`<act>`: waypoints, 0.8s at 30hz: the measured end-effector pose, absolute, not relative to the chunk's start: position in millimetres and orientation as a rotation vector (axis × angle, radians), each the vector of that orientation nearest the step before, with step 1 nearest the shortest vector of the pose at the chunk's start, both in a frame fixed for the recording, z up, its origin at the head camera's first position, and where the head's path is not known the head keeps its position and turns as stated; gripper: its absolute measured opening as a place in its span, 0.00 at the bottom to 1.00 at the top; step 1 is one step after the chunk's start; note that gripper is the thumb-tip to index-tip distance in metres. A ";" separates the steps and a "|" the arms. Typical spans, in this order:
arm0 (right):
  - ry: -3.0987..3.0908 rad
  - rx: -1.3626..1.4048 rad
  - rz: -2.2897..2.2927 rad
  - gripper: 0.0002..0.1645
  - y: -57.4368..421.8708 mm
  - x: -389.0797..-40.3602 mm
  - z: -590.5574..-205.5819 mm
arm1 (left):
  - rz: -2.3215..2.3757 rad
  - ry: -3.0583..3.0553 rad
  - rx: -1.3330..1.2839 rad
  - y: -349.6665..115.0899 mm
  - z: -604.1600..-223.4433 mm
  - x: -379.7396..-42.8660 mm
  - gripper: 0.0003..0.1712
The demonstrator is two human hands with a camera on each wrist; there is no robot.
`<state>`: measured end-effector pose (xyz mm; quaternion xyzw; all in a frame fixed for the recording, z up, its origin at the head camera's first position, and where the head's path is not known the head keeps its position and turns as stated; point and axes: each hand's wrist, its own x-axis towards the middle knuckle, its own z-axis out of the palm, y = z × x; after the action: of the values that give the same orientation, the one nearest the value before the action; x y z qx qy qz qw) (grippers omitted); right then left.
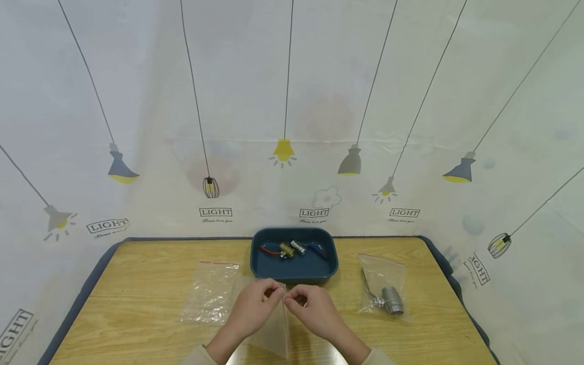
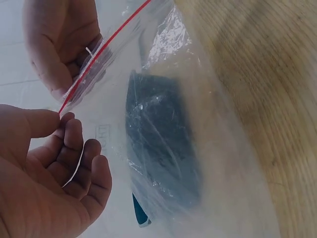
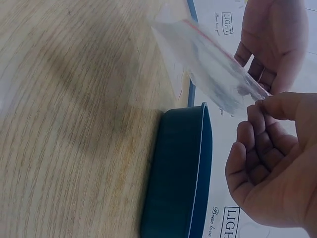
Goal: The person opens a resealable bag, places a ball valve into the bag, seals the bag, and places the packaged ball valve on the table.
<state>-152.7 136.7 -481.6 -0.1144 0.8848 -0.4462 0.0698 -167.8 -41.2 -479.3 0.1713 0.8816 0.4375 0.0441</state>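
Observation:
A clear zip bag with a red strip along its mouth [image 2: 223,163] hangs upright between my two hands. My left hand [image 1: 256,305] pinches the mouth edge with thumb and index finger; its other fingers are loosely curled in the left wrist view. On the same edge, right beside it, my right hand [image 1: 316,310] pinches the bag between thumb and forefinger. Through the film in the left wrist view, the dark blue tray [image 2: 163,144] shows blurred. No item is visible inside the held bag.
Beyond my hands stands the blue tray [image 1: 294,274], holding a brass valve with a red lever [image 1: 286,250] and a silver valve with a blue lever [image 1: 298,247]. A flat zip bag [image 1: 211,294] lies left. At right, another bag [image 1: 371,268] contains a grey metal valve [image 1: 392,300].

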 end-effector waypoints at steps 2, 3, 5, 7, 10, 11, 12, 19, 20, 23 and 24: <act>2.680 -0.340 -1.337 0.11 136.4 -152.4 -481.6 | 1.343 2.665 0.501 -40.6 -479.8 -167.9 0.15; 2.692 -0.342 -1.331 0.11 136.3 -152.4 -481.6 | 1.341 2.657 0.487 -40.3 -480.1 -168.1 0.17; 2.721 -0.352 -1.315 0.12 136.0 -152.4 -481.4 | 1.331 2.648 0.458 -39.6 -479.8 -168.2 0.19; 2.744 -0.364 -1.297 0.13 135.6 -152.3 -481.1 | 1.321 2.651 0.436 -38.8 -479.6 -168.4 0.19; 2.760 -0.385 -1.279 0.14 135.3 -152.4 -481.5 | 1.309 2.676 0.425 -38.0 -479.1 -168.1 0.17; 2.757 -0.388 -1.278 0.13 135.2 -152.3 -481.8 | 1.311 2.682 0.429 -37.8 -479.3 -168.0 0.17; 2.754 -0.392 -1.281 0.13 135.3 -152.4 -482.2 | 1.312 2.688 0.435 -37.7 -479.4 -167.8 0.16; 2.750 -0.398 -1.291 0.08 137.2 -153.3 -484.3 | 1.255 2.779 0.516 -38.3 -480.3 -167.2 0.10; 2.752 -0.399 -1.290 0.08 137.4 -153.5 -484.6 | 1.232 2.806 0.527 -38.3 -480.5 -167.2 0.09; 2.752 -0.395 -1.286 0.07 137.3 -153.9 -484.8 | 1.180 2.863 0.532 -38.0 -480.6 -167.4 0.06; 2.742 -0.387 -1.292 0.07 137.3 -153.9 -485.0 | 1.169 2.870 0.524 -37.7 -480.6 -167.6 0.06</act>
<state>-153.9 137.3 -485.0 -0.1266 0.8965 -0.4223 0.0431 -167.6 -37.7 -480.6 0.1667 0.9131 0.3721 -0.0006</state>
